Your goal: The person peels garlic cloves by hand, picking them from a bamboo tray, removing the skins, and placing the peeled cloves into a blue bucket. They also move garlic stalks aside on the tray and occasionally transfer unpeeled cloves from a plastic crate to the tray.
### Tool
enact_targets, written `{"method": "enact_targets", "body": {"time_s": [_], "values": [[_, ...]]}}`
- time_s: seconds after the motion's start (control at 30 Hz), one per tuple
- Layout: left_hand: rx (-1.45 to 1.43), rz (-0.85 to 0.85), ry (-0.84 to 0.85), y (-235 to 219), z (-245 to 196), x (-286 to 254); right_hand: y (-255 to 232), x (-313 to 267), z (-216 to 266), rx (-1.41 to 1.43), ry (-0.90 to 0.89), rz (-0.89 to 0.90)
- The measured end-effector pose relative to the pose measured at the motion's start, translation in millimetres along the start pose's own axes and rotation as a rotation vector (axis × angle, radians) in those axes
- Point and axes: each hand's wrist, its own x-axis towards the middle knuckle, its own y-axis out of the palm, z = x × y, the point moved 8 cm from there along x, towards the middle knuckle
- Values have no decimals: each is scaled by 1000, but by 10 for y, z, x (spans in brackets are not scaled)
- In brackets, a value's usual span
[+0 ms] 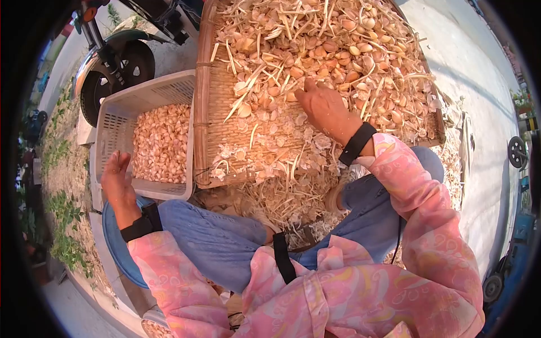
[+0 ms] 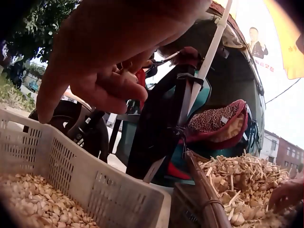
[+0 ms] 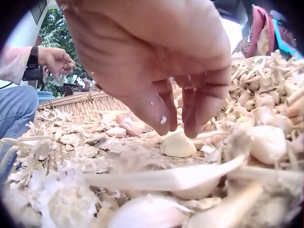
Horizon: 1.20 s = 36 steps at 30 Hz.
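Observation:
My right hand [image 1: 327, 110] reaches down into the heap of garlic cloves and dry stalks [image 1: 344, 50] on the woven tray. In the right wrist view its thumb and fingers [image 3: 202, 111] point down, spread a little apart, with their tips right at the top of a pale garlic clove [image 3: 178, 145]. My left hand [image 1: 118, 183] is raised over the near left side of the plastic crate [image 1: 107, 118]. Its fingers [image 2: 114, 90] are loosely bent in the left wrist view, and a small pale spot shows among them. Many garlic cloves [image 1: 163, 143] lie in the crate.
The tray's bound rim [image 1: 202, 101] stands beside the crate. A blue tub [image 1: 118, 248] is near my left knee. Husks and stalks [image 1: 293, 197] cover the ground between my feet. A vehicle wheel [image 1: 127, 70] stands behind the crate.

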Motion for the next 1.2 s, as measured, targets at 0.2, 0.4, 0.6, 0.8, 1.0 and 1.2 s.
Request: {"method": "enact_targets", "body": {"time_s": [0.2,0.4,0.6,0.8,1.0,1.2], "values": [[857,-11,113,-1960,797,-155,182,46,-58,213,38,165],[352,221,192,-32,21,-1373,207,40,415,1228,164,252],[-383,812,-245,1877,263,-2068,-299,-66,799,1310,-30,14],[-461,714,-234,1956,356,-2007,-461,-96,889,718,-273,-8],[-369,709,-241,1960,431,-2008,-375,-169,917,518,-302,104],[-386,721,-316,2003,582,-2084,-203,-117,902,385,-204,266]]}}
